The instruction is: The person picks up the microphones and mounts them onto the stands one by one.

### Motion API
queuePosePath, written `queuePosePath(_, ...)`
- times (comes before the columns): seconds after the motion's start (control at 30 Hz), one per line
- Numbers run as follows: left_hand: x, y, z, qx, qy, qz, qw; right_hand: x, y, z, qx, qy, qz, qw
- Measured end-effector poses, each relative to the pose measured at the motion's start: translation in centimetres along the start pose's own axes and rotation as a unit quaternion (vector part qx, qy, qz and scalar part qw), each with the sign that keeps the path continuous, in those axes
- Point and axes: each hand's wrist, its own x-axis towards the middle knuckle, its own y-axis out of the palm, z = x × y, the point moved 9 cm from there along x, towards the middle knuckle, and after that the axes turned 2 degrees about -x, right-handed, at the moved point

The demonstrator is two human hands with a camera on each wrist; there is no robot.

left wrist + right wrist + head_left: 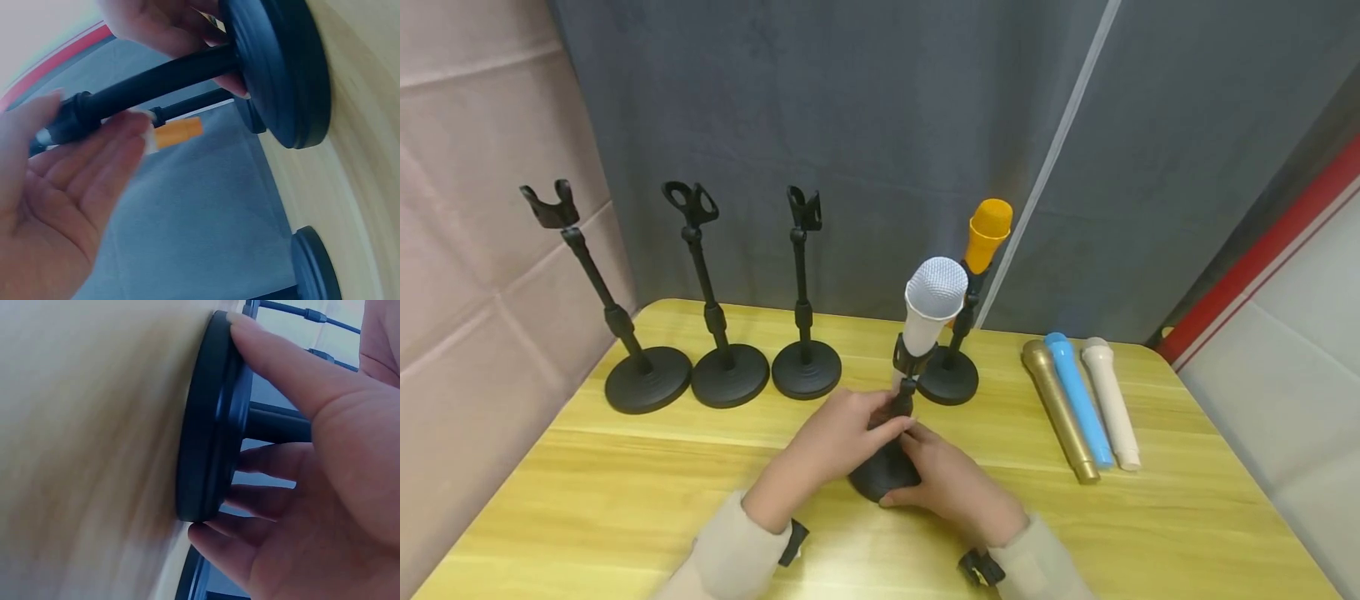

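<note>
A white microphone [931, 304] sits tilted in the clip of a black microphone stand [880, 475] at the front middle. My left hand [842, 433] holds the stand's pole, thumb on one side and fingers on the other, as the left wrist view shows with the pole [159, 81]. My right hand [958, 483] grips the round base [212, 425], its thumb on the near rim and fingers around the far side. Whether the base touches the table I cannot tell. Just behind stands another black stand [950, 375] bearing an orange microphone [988, 233].
Three black stands with bare clips [647, 379] [730, 375] [807, 369] line the table's back left. On the right lie a gold microphone [1060, 412], a blue microphone [1078, 400] and an off-white microphone [1111, 404]. A grey curtain [775, 108] hangs behind the wooden table [647, 492].
</note>
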Motion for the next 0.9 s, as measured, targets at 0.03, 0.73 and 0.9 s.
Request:
queuePosePath(0.03, -0.1, 0.1, 0.0, 0.016, -0.003, 0.005, 0.9999, 0.0, -0.1, 0.1, -0.008, -0.002, -0.003, 1.0000)
queuePosePath(0.73, -2.6, 4.1, 1.4, 0.196, -0.039, 0.156, 0.9673, -1.0, -0.8, 1.9, -0.108, 0.023, 0.006, 0.9938)
queuePosePath(0.9, -2.6, 4.6, 1.2, 0.223, -0.030, 0.144, 0.9636, -1.0, -1.1, 1.9, -0.105, 0.018, -0.004, 0.9943)
